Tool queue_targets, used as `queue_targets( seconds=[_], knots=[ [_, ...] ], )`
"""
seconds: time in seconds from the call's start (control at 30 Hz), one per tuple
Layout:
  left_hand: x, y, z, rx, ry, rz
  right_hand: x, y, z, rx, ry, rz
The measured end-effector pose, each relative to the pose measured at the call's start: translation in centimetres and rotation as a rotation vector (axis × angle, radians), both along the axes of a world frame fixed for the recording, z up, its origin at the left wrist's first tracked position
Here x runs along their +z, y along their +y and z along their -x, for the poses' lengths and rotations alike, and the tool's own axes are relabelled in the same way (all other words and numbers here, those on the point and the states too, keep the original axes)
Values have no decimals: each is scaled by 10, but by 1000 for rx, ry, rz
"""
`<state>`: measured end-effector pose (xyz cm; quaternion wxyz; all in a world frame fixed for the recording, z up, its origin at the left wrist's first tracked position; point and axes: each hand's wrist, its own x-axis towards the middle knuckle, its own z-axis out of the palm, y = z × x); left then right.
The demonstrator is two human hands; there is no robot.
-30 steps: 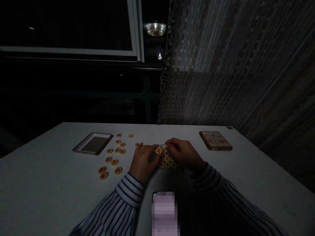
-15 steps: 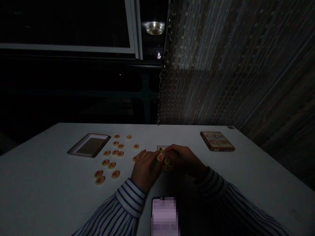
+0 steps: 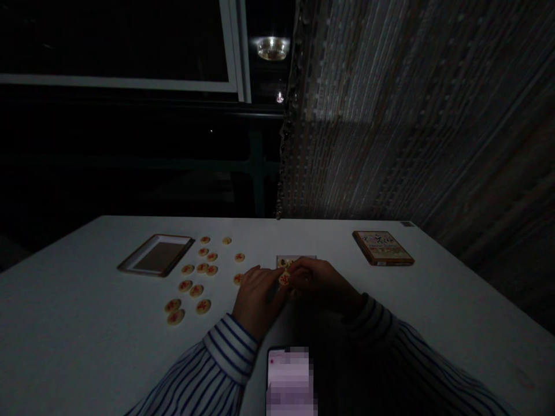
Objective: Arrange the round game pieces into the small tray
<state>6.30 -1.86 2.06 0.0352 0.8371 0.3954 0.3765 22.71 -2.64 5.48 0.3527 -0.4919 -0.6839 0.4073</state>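
Observation:
My left hand and my right hand meet at the middle of a white table, both in striped sleeves. Between their fingertips sits a round cream game piece with a red mark; both hands pinch at it. Just behind the fingers a small box with more pieces in it shows partly. Several loose pieces of the same kind lie scattered left of my left hand. The scene is dim.
An empty shallow box lid lies at the far left of the pieces. A printed box rests at the back right. A phone stands near the table's front edge. A bead curtain hangs behind.
Both hands have drawn slightly toward me and closed in together over the box, so most of its pieces are now hidden. The red-marked piece stays between the fingertips.

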Motion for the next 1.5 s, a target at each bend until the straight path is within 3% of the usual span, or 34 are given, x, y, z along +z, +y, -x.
queue_targets(
  seconds=[0.33,0.6,0.8,1.07,1.3,1.5],
  knots=[
    [-1,0,3,-5,-141,117,2,3,-6,17,-128,-85],
    [-1,-1,-1,-38,-445,436,3,2,-8,43,-218,-186],
    [5,-3,-3,-37,-540,586,6,3,-8,81,-263,-216],
    [9,-4,-3,-48,-575,655,14,-1,-5,99,-313,-285],
    [4,-2,-3,-67,-587,697,11,1,-5,115,-340,-303],
    [9,-3,-4,-44,-623,693,7,2,-6,79,-293,-314]
  ],
)
